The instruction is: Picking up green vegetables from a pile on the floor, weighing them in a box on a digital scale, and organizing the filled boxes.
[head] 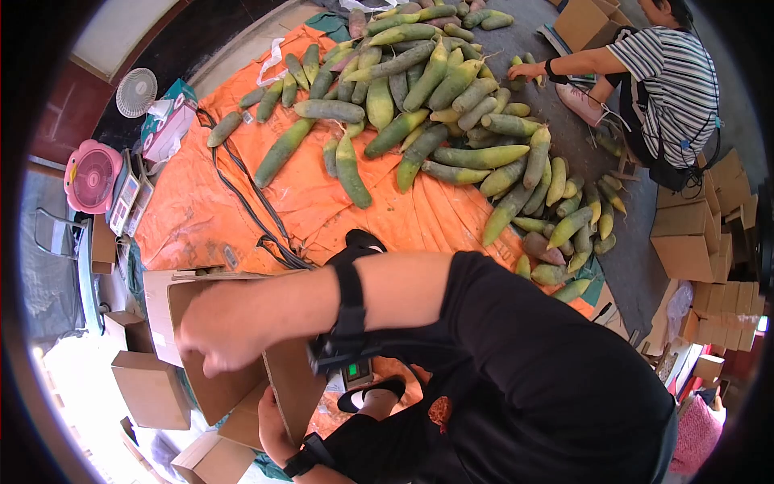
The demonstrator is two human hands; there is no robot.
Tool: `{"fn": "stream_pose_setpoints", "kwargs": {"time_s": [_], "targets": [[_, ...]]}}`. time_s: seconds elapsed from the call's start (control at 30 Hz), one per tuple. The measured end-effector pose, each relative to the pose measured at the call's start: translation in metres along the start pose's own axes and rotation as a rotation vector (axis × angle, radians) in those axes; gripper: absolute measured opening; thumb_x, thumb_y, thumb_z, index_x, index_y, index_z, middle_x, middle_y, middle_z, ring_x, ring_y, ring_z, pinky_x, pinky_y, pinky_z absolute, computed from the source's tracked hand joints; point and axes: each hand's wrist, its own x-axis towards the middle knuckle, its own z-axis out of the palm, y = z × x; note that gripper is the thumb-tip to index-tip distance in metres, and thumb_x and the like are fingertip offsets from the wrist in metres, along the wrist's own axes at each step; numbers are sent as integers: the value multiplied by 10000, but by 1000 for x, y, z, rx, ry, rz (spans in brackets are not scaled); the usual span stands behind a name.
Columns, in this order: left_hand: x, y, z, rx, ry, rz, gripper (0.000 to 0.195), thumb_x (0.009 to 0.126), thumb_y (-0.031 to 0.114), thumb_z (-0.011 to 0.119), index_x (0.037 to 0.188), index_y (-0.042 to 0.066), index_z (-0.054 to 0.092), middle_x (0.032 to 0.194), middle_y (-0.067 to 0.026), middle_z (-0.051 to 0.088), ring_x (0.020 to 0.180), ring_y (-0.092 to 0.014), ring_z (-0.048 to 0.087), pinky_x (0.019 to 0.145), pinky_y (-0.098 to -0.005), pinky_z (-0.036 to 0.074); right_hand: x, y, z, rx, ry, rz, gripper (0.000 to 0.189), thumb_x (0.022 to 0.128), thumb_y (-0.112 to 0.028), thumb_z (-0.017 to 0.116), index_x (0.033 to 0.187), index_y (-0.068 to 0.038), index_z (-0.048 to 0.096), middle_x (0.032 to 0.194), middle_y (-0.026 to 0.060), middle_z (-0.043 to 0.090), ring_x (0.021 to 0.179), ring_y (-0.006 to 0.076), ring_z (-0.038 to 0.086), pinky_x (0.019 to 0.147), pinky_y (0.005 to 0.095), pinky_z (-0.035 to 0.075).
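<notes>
An open cardboard box (158, 317) stands in front of me, tilted in the view, with its flaps raised. My right hand (227, 330) reaches across its opening, blurred by motion, with the fingers curled downward. Whether anything is in those fingers is hidden. Low on the near side, my left hand (275, 423) grips the edge of a cardboard flap (296, 387). Between my feet and the box, partly covered by my arm, is a digital scale (358, 372) with a lit green display. A large heap of green radishes (417, 91) lies beyond my right arm.
An orange tarpaulin (326, 218) covers the floor, crossed by black cables (242, 193). At upper right, another person (671, 91) sits reaching toward radishes. Cardboard boxes (683, 230) stack at right; others (151, 387) stand at lower left. A white fan (136, 92) and pink fan (94, 175) are at left.
</notes>
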Motion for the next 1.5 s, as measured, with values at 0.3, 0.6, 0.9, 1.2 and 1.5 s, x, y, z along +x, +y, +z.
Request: {"fn": "stream_pose_setpoints", "kwargs": {"time_s": [0.3, 0.6, 0.9, 1.2, 1.5], "targets": [[9, -10, -5, -87, 125, -64, 358, 866, 120, 605, 1180, -46, 560, 974, -118, 675, 860, -151, 610, 748, -283, 489, -226, 196, -52, -345, 70, 889, 319, 838, -227, 599, 1135, -110, 605, 993, 176, 645, 925, 331, 621, 811, 405, 483], [9, -9, -15, 37, 233, -83, 385, 909, 98, 572, 1263, -42, 518, 1051, -115, 666, 885, -159, 632, 758, -279, 504, -475, 205, -8, -250, 249, 1719, 564, 819, -299, 634, 1309, -60, 489, 1218, 221, 582, 1146, 362, 541, 960, 404, 437], [17, -8, -10, 34, 245, -135, 346, 889, 68, 575, 1219, -33, 559, 989, -108, 675, 863, -144, 627, 740, -278, 504, -516, 235, 31, 3, 379, 1894, 771, 841, -359, 660, 1477, -143, 283, 769, 154, 631, 612, 242, 584, 510, 362, 449], [14, 11, -8, 103, 243, -129, 376, 863, 81, 589, 1217, -41, 559, 1060, -142, 668, 937, -190, 626, 827, -295, 484, -501, 234, 29, 282, 710, 1886, 592, 835, -308, 663, 1383, -203, 463, 1014, 101, 641, 728, 201, 585, 600, 354, 491], [14, -19, -19, 121, 312, 4, 429, 839, 89, 596, 1247, -30, 540, 1161, -219, 626, 1075, -309, 614, 903, -361, 478, -449, 199, 2, 538, 970, 1694, 467, 834, -333, 693, 1241, -225, 491, 837, 45, 568, 591, 175, 515, 518, 325, 443]]}}
